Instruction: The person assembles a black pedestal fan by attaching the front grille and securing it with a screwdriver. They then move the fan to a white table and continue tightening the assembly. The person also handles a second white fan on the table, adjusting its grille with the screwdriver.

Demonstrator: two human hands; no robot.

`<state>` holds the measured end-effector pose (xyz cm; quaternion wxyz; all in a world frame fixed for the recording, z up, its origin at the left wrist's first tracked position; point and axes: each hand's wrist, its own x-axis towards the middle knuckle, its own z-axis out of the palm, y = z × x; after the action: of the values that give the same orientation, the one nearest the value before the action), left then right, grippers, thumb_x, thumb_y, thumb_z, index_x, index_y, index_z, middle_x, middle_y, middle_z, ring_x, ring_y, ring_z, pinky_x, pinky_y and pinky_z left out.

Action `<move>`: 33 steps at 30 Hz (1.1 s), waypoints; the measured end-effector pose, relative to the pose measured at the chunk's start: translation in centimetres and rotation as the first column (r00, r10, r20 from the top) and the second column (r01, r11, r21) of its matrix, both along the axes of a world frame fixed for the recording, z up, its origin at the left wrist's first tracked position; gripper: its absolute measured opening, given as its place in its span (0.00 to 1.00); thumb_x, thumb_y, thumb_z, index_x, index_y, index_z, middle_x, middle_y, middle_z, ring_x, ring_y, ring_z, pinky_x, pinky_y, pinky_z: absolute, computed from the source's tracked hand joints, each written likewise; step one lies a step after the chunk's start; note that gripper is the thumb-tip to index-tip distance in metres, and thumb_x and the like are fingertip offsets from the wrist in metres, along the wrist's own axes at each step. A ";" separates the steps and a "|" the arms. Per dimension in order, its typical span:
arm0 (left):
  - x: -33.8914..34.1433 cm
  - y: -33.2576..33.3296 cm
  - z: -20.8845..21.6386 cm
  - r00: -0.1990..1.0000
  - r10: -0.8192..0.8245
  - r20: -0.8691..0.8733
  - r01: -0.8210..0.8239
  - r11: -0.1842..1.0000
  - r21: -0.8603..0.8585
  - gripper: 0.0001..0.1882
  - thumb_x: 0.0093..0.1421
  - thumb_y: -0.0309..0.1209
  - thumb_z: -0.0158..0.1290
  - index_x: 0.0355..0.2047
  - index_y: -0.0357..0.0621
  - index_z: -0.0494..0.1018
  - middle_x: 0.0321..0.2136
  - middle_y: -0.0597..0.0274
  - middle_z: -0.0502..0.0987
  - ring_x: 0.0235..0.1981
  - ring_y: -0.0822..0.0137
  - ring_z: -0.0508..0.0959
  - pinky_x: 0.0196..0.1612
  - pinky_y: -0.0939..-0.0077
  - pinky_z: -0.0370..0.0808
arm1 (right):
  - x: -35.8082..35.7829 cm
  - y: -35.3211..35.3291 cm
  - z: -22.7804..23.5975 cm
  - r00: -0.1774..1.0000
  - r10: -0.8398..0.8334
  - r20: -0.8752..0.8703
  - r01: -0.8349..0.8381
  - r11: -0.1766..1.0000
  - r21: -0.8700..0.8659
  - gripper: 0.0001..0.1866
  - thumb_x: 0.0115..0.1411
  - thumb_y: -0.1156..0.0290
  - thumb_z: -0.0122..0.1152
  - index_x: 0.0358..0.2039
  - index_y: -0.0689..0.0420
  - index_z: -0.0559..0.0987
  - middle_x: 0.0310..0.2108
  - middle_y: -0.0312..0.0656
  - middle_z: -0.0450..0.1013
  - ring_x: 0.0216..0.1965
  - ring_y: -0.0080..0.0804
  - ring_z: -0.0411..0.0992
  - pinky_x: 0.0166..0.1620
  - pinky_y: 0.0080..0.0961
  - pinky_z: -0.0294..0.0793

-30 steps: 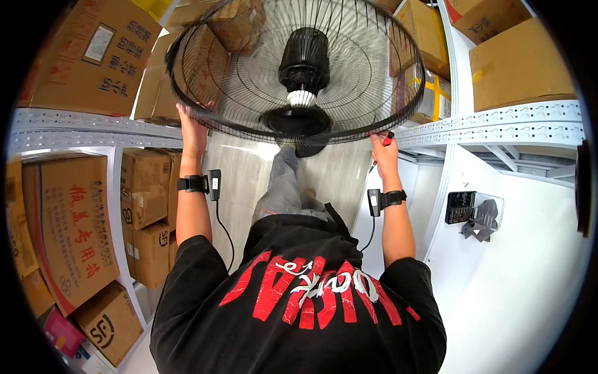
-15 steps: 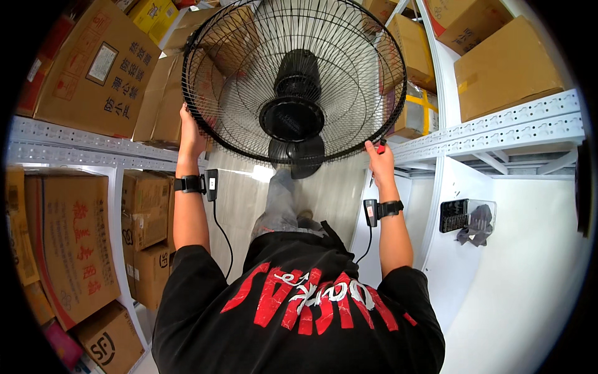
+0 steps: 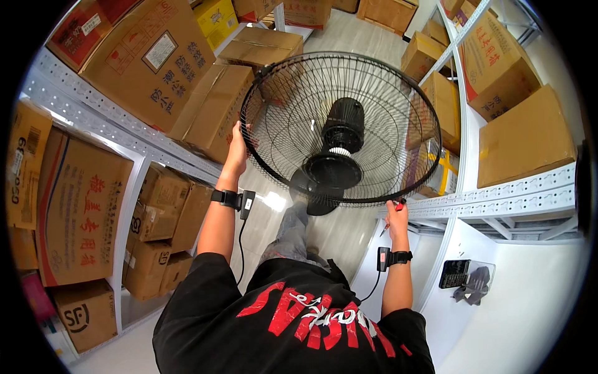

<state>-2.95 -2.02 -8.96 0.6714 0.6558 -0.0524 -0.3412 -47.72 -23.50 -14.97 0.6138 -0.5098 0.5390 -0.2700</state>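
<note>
A large fan with a black wire guard (image 3: 274, 168) is held out in front of my body, above the floor. Inside the wires show a black motor housing (image 3: 344, 118) and a round black disc (image 3: 333, 171). My left hand (image 3: 237, 149) is closed on the guard's left rim. At the lower right rim, my right hand (image 3: 397, 221) is closed around a slim tool with a red and black handle, seemingly a screwdriver (image 3: 402, 202), its thin shaft pointing down. Those fingers also touch the rim. The fan blades cannot be made out.
Cardboard boxes (image 3: 218, 112) fill white metal shelving (image 3: 99, 140) on my left. More boxes (image 3: 526, 137) stand on the right-hand shelf (image 3: 529, 196). A clear tray (image 3: 479, 277) with a black case and dark cloth lies on the white surface at lower right.
The fan has shifted right and lower in view, with both hands still on its rim. The view has turned, so more floor and boxes show beyond the fan.
</note>
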 end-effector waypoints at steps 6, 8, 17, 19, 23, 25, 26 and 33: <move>-1.5 1.1 -1.3 0.991 0.111 0.068 -0.096 0.975 -0.202 0.31 0.67 0.56 0.33 0.51 0.41 0.68 0.40 0.59 0.74 0.44 0.67 0.73 0.53 0.71 0.67 | -1.1 1.5 -2.3 0.959 0.128 0.254 -0.159 0.981 0.108 0.12 0.65 0.69 0.54 0.48 0.57 0.69 0.18 0.28 0.59 0.14 0.16 0.53 0.18 0.19 0.55; -2.2 1.4 -1.2 0.993 0.080 0.090 -0.060 0.975 -0.212 0.32 0.68 0.55 0.33 0.51 0.36 0.68 0.44 0.57 0.74 0.49 0.65 0.72 0.57 0.70 0.65 | -2.2 1.6 -4.1 0.910 0.173 0.376 -0.250 0.954 0.167 0.13 0.67 0.67 0.52 0.50 0.55 0.69 0.19 0.28 0.59 0.15 0.17 0.53 0.20 0.19 0.54; -1.9 0.5 1.2 0.939 0.200 0.279 -0.157 0.973 -0.169 0.32 0.68 0.54 0.36 0.42 0.33 0.74 0.36 0.57 0.77 0.40 0.66 0.75 0.50 0.73 0.68 | -4.0 0.5 -3.0 0.866 0.055 0.497 -0.180 0.961 0.208 0.11 0.66 0.64 0.53 0.45 0.51 0.66 0.21 0.30 0.60 0.16 0.20 0.57 0.20 0.21 0.58; -1.9 0.2 2.5 0.907 0.187 0.379 -0.151 0.981 -0.123 0.31 0.68 0.53 0.37 0.42 0.33 0.74 0.36 0.56 0.77 0.41 0.66 0.74 0.49 0.73 0.68 | -4.0 0.5 -0.8 0.871 -0.010 0.491 -0.089 0.980 0.177 0.10 0.66 0.62 0.52 0.44 0.50 0.66 0.21 0.30 0.60 0.16 0.20 0.57 0.21 0.21 0.58; -2.7 -0.1 4.5 0.927 0.195 0.321 -0.151 0.976 -0.159 0.28 0.69 0.49 0.38 0.42 0.33 0.73 0.37 0.58 0.77 0.38 0.68 0.74 0.46 0.74 0.69 | -4.5 -0.7 3.4 0.926 0.060 0.374 -0.058 0.998 -0.015 0.18 0.68 0.56 0.49 0.53 0.52 0.68 0.13 0.27 0.56 0.12 0.17 0.54 0.16 0.17 0.54; -3.3 -0.3 6.0 0.909 0.160 0.385 -0.123 0.985 -0.121 0.27 0.69 0.48 0.37 0.43 0.32 0.73 0.36 0.59 0.76 0.38 0.68 0.74 0.46 0.74 0.69 | -3.6 -1.5 6.7 0.985 0.084 0.151 -0.047 0.971 -0.233 0.16 0.68 0.51 0.46 0.41 0.51 0.68 0.10 0.28 0.54 0.11 0.17 0.54 0.14 0.18 0.51; -2.7 -0.2 5.8 0.892 0.126 0.435 -0.086 0.990 -0.111 0.28 0.69 0.48 0.36 0.42 0.32 0.72 0.36 0.58 0.76 0.38 0.67 0.73 0.47 0.74 0.68 | -3.2 -1.8 7.6 0.994 0.010 0.108 0.015 0.973 -0.229 0.18 0.69 0.52 0.46 0.44 0.54 0.69 0.10 0.28 0.55 0.10 0.16 0.54 0.12 0.19 0.50; -4.4 0.0 8.4 0.811 0.004 0.585 -0.044 0.998 0.055 0.29 0.69 0.49 0.35 0.46 0.31 0.69 0.39 0.53 0.74 0.42 0.63 0.72 0.51 0.72 0.65 | -2.6 -3.0 13.4 0.996 0.086 0.024 -0.070 0.912 -0.404 0.24 0.66 0.59 0.54 0.57 0.60 0.71 0.38 0.38 0.74 0.35 0.22 0.68 0.41 0.18 0.68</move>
<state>-7.32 -2.06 -0.57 0.6052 0.7511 -0.2368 -0.1161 -50.27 -26.50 -1.56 0.5168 -0.6407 0.4384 -0.3609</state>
